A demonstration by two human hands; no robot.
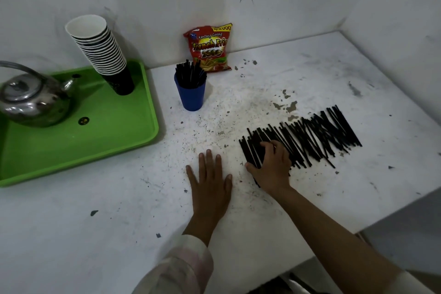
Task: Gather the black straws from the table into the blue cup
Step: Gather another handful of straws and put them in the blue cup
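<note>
So the left hand (211, 179) is just lying flat on the table (119, 210), fingers spread, touching no straws. The right hand (270, 166) is the one that matters: it sits on the near-left end of the straw pile (310, 137), fingers curled over a small bunch, thumb low at the pile's edge. Can't tell if it's actually gripping yet. The straws mostly run near-to-far, side by side, with the row stretching off to the right. The blue cup (191, 94), already partly filled, stands further back and to the left, so I'd guess a lift that way comes next

Pale pinkish sleeve (188, 267) on left arm only.
</note>
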